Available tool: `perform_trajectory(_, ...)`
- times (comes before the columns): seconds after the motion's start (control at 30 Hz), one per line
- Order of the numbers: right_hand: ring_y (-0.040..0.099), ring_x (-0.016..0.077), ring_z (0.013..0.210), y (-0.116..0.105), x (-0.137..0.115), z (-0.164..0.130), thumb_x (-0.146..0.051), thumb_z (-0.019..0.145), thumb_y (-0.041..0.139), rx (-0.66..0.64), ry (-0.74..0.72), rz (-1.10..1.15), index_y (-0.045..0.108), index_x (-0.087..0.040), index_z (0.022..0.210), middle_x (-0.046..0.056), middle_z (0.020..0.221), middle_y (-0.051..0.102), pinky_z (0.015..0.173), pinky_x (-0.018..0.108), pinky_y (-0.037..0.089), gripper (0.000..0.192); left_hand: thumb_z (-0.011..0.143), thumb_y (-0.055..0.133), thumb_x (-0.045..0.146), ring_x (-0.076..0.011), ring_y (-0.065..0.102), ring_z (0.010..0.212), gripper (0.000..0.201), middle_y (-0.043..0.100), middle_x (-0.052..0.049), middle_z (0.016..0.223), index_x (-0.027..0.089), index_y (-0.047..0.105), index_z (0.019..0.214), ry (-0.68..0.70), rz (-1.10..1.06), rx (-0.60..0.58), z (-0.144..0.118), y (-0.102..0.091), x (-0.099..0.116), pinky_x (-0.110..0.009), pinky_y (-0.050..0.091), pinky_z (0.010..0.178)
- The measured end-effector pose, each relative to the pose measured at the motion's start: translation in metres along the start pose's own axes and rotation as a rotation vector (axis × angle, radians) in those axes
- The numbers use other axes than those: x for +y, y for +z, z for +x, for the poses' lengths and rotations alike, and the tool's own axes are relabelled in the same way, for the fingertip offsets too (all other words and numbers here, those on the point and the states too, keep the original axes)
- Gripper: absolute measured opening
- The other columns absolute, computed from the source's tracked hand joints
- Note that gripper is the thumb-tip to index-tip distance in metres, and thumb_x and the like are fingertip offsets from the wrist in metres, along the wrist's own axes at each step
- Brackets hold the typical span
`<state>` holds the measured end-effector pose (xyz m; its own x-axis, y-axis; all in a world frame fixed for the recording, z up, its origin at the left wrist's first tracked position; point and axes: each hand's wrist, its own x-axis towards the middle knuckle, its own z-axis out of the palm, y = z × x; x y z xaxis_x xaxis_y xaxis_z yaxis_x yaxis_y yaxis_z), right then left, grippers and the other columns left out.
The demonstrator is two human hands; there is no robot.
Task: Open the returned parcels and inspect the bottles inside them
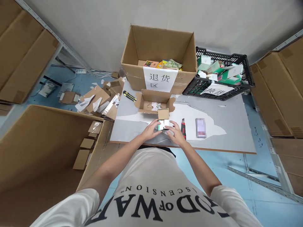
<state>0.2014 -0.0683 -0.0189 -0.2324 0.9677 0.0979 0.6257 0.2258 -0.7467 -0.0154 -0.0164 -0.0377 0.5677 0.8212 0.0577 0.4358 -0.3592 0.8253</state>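
Note:
Near the table's front edge, a small white-and-green box [163, 125] sits between my two hands. My left hand [151, 130] closes on its left side, with thumb and fingers at the edge. From the right, my right hand [175, 133] grips the same box, its fingertips on the white top. Just behind it stands an upright brown cardboard flap [163, 113]; whether it belongs to the same package is hard to see. Beyond that lies an open shallow cardboard box [154, 96] with some crumpled scraps inside.
A red-and-black utility knife [183, 128] and a blurred purple phone-like item [201, 128] lie to the right. A yellow-and-black cutter [129, 96] lies at left. Behind stand a large labelled carton [134, 75] and a black crate [248, 74] of green-and-white boxes. Another big carton [42, 126] is at left.

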Motion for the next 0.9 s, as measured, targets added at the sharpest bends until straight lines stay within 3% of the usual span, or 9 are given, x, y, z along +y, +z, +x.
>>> perform_trajectory(0.13,0.039,0.0267,0.131,-0.008,0.008,0.032,-0.044,0.088,0.051,0.122,0.056,0.161,0.061,-0.024,0.112,0.012,0.139,0.04,0.103,0.045,0.04,0.033,0.08,0.06,0.04,-0.0294,0.046,0.127,0.043,0.041,-0.014,0.141,0.02,0.051,0.117,-0.028,-0.025,-0.056,0.001,-0.005,0.0,-0.036,0.056,0.075)
perform_trajectory(0.23,0.049,0.0235,0.124,-0.011,0.015,0.059,-0.044,0.089,0.05,0.118,0.089,0.313,0.043,-0.025,0.132,0.013,0.141,0.041,0.096,0.041,0.046,0.048,0.079,0.06,0.039,-0.0299,0.051,0.12,0.044,0.039,-0.014,0.143,0.02,0.051,0.117,-0.05,-0.061,-0.083,0.001,-0.008,0.001,-0.026,0.053,0.052)
perform_trajectory(0.33,0.053,0.0222,0.118,-0.014,0.016,0.08,-0.044,0.091,0.043,0.094,0.114,0.341,0.028,-0.02,0.142,0.016,0.136,0.048,0.094,0.039,0.048,0.058,0.078,0.061,0.038,-0.0301,0.053,0.118,0.043,0.04,-0.013,0.143,0.02,0.052,0.117,-0.055,-0.077,-0.093,0.001,-0.008,0.003,-0.024,0.05,0.048)
perform_trajectory(0.47,0.061,0.0216,0.104,-0.02,0.007,0.085,-0.046,0.094,0.036,0.044,0.11,0.291,0.052,-0.019,0.127,0.011,0.113,0.065,0.089,0.039,0.05,0.045,0.079,0.061,0.039,-0.028,0.058,0.11,0.044,0.039,-0.013,0.145,0.021,0.05,0.118,-0.071,-0.074,-0.094,0.001,-0.007,0.002,-0.027,0.052,0.053)
perform_trajectory(0.57,0.063,0.0217,0.103,-0.024,-0.002,0.068,-0.045,0.093,0.042,-0.035,0.015,0.186,0.064,-0.021,0.112,0.008,0.109,0.068,0.091,0.039,0.05,0.038,0.079,0.062,0.042,-0.0275,0.059,0.109,0.051,0.039,-0.014,0.145,0.021,0.043,0.122,-0.089,-0.087,-0.07,-0.001,-0.005,-0.004,-0.033,0.056,0.067)
perform_trajectory(0.7,0.048,0.0222,0.128,-0.022,-0.006,0.039,-0.037,0.096,0.04,-0.166,-0.125,0.003,0.059,-0.024,0.124,0.008,0.133,0.056,0.106,0.043,0.04,0.037,0.077,0.065,0.044,-0.0313,0.047,0.126,0.066,0.041,-0.019,0.141,0.019,0.031,0.127,-0.053,-0.153,-0.011,-0.003,-0.001,-0.012,-0.046,0.048,0.095)
perform_trajectory(0.8,0.03,0.0224,0.139,-0.016,-0.001,0.025,-0.033,0.097,0.038,-0.238,-0.182,-0.131,0.049,-0.023,0.135,0.009,0.145,0.042,0.11,0.046,0.035,0.041,0.078,0.065,0.045,-0.0319,0.039,0.133,0.071,0.039,-0.022,0.141,0.018,0.026,0.13,-0.036,-0.176,-0.034,-0.001,-0.001,-0.014,-0.046,0.047,0.096)
perform_trajectory(0.9,0.021,0.0227,0.142,-0.011,0.005,0.018,-0.028,0.097,0.037,-0.256,-0.218,-0.226,0.042,-0.022,0.14,0.01,0.149,0.035,0.11,0.047,0.036,0.043,0.077,0.067,0.045,-0.0325,0.039,0.133,0.073,0.04,-0.021,0.14,0.018,0.026,0.131,-0.044,-0.158,-0.07,0.003,-0.004,-0.012,-0.046,0.049,0.093)
